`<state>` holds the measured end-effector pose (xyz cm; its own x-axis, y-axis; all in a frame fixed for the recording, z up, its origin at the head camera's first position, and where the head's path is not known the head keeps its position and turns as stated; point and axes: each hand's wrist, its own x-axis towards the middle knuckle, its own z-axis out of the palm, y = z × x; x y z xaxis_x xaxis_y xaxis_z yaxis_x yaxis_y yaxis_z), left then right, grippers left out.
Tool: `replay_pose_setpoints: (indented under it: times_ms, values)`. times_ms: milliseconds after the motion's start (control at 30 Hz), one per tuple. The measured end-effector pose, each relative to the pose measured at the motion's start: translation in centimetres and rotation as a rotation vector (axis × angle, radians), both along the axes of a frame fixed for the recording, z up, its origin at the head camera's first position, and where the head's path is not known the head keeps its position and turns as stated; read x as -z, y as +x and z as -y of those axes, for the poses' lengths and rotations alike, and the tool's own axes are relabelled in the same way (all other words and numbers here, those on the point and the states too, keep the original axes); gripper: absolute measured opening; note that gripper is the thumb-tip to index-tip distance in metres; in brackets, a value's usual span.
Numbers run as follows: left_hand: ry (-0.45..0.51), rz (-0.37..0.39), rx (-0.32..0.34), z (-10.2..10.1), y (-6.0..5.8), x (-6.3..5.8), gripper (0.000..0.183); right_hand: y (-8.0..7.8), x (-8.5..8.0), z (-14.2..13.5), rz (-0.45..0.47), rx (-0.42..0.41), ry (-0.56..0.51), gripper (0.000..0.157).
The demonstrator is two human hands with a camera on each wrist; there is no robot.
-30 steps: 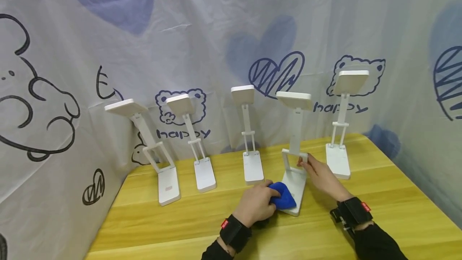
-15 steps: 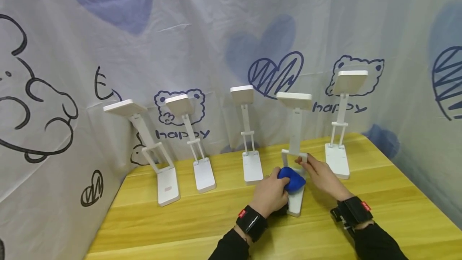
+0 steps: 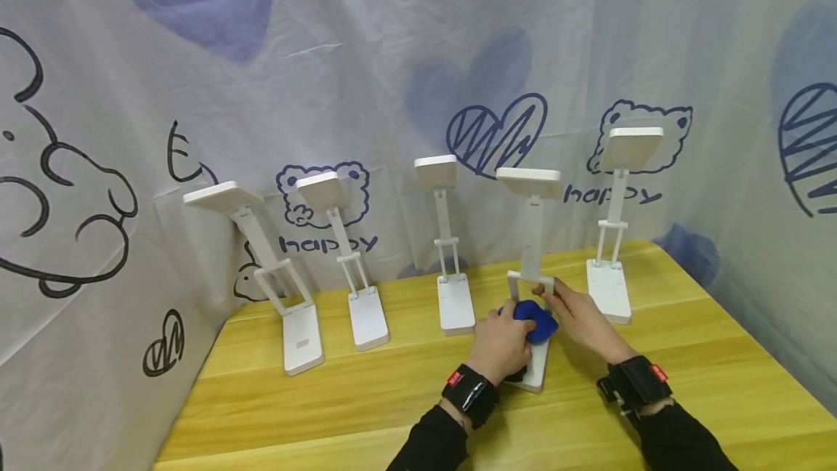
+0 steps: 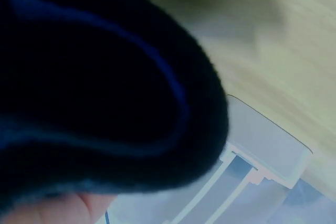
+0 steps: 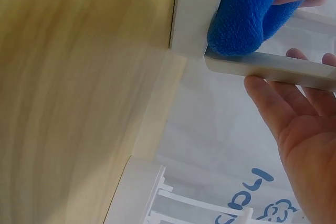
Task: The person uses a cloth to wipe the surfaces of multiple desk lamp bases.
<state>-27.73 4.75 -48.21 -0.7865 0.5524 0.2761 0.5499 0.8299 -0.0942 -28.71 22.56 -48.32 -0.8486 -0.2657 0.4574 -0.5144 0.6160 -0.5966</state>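
In the head view, a white folding desk lamp [image 3: 532,238] stands upright on the table, right of centre. My left hand [image 3: 498,346] grips a fuzzy blue cloth [image 3: 538,320] over the rear of the lamp's base, by the foot of its supports. Part of the base is hidden under hand and cloth. With thumb and fingers, my right hand [image 3: 580,320] pinches the lamp's right-hand support; the right wrist view shows that support [image 5: 273,70] between the fingers, and the cloth against it. Dark and close, the cloth [image 4: 105,77] fills much of the left wrist view.
Along the back of the yellow wood-grain table [image 3: 294,413] stand several similar white lamps, including one [image 3: 455,304] left of the held lamp and another [image 3: 609,289] behind my right hand. A patterned curtain [image 3: 386,57] hangs behind them.
My left hand has carried the blue cloth from the front of the lamp's base back and slightly right, to the foot of its supports. The right hand keeps its hold.
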Motion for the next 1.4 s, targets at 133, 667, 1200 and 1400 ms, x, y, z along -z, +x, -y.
replay_pose_setpoints:
  times_ms: [133, 667, 1200, 1400]
  values:
    - [-0.001, 0.036, 0.053, 0.3, 0.1, -0.1, 0.032, 0.1, 0.0, 0.1, -0.016, 0.008, -0.007, 0.028]
    - [0.026, 0.131, 0.233, 2.9, 2.2, -0.5, 0.038, 0.3, -0.1, 0.2, -0.045, 0.031, 0.004, 0.022]
    - [0.059, 0.283, 0.362, 6.2, 2.4, -0.6, 0.036, 0.1, 0.2, 0.1, -0.06, 0.011, 0.0, 0.022]
    - [0.074, 0.303, 0.354, 7.5, 1.9, -1.0, 0.032, -0.2, 0.3, 0.2, -0.06, 0.014, 0.002, 0.023]
